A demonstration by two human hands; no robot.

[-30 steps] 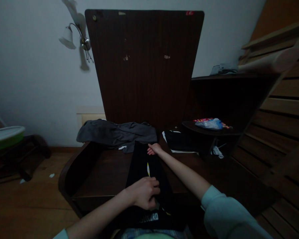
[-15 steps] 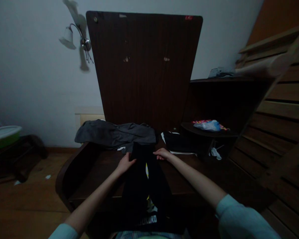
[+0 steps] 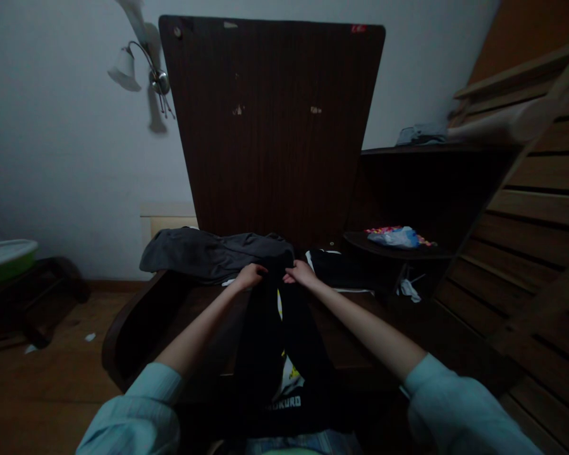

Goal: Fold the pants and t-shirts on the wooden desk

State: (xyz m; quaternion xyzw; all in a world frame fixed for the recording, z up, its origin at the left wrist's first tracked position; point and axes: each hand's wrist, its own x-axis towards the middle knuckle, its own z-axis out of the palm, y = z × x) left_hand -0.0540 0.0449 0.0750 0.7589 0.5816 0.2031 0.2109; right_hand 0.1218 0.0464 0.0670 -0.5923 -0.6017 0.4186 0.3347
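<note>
A black garment [image 3: 270, 341] with white lettering and a yellow mark lies lengthwise on a dark wooden table [image 3: 194, 316], running from my lap to the far side. My left hand [image 3: 250, 276] grips its far left edge with fingers curled. My right hand [image 3: 300, 273] pinches the far right edge. Both hands sit close together at the far end of the garment, next to a crumpled grey garment [image 3: 213, 253].
A tall dark board [image 3: 270, 126] leans against the wall behind the table. A folded black-and-white cloth [image 3: 341, 268] lies at the right, by a round shelf holding a colourful bag [image 3: 394, 236]. Wooden slats [image 3: 540, 208] rise on the right. A wall lamp [image 3: 137, 69] hangs upper left.
My left hand went from the near part of the black garment to its far end. Both hands have since drawn together there, gathering the garment's sides narrower.
</note>
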